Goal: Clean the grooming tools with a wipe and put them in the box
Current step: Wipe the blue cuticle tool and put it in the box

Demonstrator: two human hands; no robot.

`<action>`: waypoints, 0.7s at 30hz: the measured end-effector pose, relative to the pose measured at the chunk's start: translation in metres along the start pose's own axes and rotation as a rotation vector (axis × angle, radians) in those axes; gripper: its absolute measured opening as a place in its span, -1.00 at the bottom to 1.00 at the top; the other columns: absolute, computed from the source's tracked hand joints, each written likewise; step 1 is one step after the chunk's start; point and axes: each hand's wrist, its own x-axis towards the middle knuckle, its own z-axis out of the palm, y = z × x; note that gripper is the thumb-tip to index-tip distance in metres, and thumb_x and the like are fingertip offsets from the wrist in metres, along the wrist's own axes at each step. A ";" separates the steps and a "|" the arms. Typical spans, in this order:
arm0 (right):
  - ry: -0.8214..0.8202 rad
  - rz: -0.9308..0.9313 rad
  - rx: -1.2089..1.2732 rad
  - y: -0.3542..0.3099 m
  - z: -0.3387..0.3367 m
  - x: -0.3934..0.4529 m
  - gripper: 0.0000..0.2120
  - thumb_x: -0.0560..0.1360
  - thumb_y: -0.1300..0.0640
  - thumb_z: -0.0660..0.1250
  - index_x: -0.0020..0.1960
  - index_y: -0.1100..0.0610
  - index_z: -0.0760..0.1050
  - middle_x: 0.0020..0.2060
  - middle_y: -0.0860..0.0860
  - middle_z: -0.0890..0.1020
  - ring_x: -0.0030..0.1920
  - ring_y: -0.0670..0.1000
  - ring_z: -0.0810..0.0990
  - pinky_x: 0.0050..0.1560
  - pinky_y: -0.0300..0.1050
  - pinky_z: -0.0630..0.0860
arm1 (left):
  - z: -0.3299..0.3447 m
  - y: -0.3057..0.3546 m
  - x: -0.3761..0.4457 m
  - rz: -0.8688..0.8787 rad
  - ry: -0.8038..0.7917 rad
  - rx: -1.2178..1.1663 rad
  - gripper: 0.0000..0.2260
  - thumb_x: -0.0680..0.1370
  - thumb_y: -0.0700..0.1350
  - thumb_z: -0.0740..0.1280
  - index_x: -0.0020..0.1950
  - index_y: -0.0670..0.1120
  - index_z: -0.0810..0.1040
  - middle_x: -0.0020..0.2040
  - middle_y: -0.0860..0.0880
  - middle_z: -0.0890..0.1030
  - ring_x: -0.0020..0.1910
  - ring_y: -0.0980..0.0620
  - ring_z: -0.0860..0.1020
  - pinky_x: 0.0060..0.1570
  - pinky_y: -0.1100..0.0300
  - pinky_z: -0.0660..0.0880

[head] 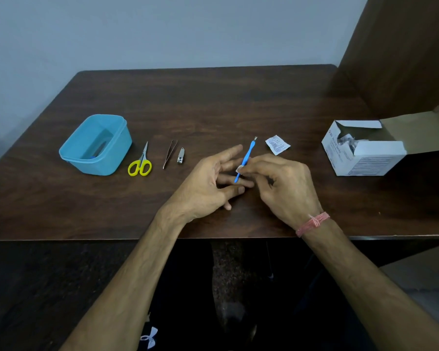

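blue box (117, 145): open, no lid on it, far left of your table (213, 102); something blue lies at the bottom, can't tell what
carton (365, 150): white cardboard, flap open, far right; crumpled white packets inside
cuticle tool (246, 158): slim blue handle, small metal forked tip pointing away from you, tilted, between your hands at table centre
wipe (239, 169): small white pad, pressed on the handle
right hand (284, 183): fingers curled, pinching wipe around the handle
left hand (213, 181): fingers loosely spread, lower end of tool against them
queue: yellow scissors (140, 163), tweezers (169, 153), nail clipper (180, 156) in a row right of blue box
torn sachet (277, 144): just beyond right hand
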 end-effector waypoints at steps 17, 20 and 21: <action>-0.074 -0.061 -0.034 -0.002 -0.002 -0.001 -0.68 0.61 0.28 0.33 0.16 -0.01 0.78 0.20 -0.15 0.75 0.05 -0.05 0.77 -0.10 0.09 0.71 | 0.001 0.005 -0.001 -0.025 -0.001 -0.007 -0.13 0.54 -0.54 0.41 0.77 -0.09 0.24 0.48 0.07 0.66 0.22 0.05 0.77 -0.37 0.20 0.63; -0.094 -0.093 -0.012 -0.005 -0.003 -0.003 -0.69 0.65 0.20 0.30 0.16 -0.02 0.79 0.17 -0.17 0.76 0.08 -0.07 0.78 -0.07 0.06 0.72 | 0.000 0.005 0.001 -0.034 0.002 0.009 -0.12 0.50 -0.53 0.42 0.77 -0.08 0.27 0.41 0.09 0.70 0.12 0.12 0.76 -0.25 0.11 0.69; -0.097 -0.097 -0.013 -0.005 -0.003 -0.003 -0.69 0.66 0.18 0.29 0.16 -0.03 0.79 0.16 -0.18 0.76 0.09 -0.07 0.78 -0.06 0.06 0.72 | 0.000 0.005 0.001 -0.037 0.005 0.012 -0.12 0.49 -0.53 0.43 0.76 -0.09 0.28 0.40 0.08 0.70 0.10 0.12 0.75 -0.22 0.09 0.69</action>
